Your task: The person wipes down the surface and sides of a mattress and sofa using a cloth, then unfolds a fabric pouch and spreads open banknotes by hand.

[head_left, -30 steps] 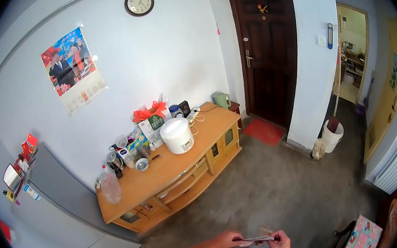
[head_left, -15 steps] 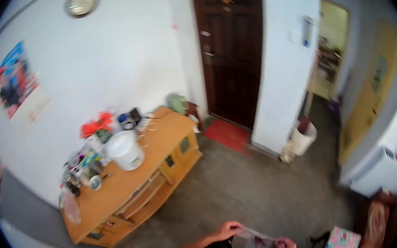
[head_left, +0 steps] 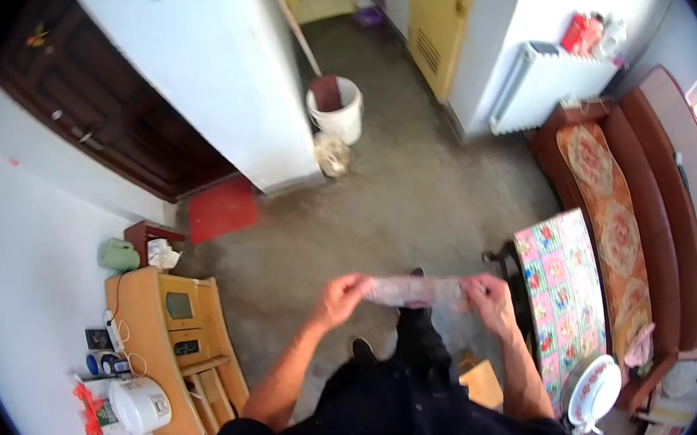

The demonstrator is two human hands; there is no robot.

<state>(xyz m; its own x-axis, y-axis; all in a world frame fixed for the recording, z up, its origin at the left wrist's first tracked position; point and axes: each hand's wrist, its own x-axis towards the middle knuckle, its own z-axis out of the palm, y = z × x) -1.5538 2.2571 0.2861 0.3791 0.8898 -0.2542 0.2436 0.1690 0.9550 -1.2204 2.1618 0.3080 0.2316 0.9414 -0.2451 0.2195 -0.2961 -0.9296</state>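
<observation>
A crumpled, see-through piece of plastic (head_left: pixel 414 290), which looks like a plastic bag, is stretched between my two hands above the floor. My left hand (head_left: pixel 340 299) pinches its left end, fingers closed. At the other end, the fingers of my right hand (head_left: pixel 490 300) are also closed on the plastic. Through it, dark shapes show faintly. Both hands are in front of my body, and my shoes and dark trousers are below them.
To the right stands a table with a flowered cloth (head_left: pixel 563 280), bearing a white basin (head_left: pixel 594 391), beside a brown sofa (head_left: pixel 651 228). A wooden cabinet (head_left: pixel 143 324) is at left. Ahead are a white bucket (head_left: pixel 347 122) and a red mat (head_left: pixel 223 209). A small wooden stool (head_left: pixel 482 383) is near my legs.
My view has swung right and downward, bringing the sofa and table into sight. Both hands appear higher in the view, still holding the plastic between them.
</observation>
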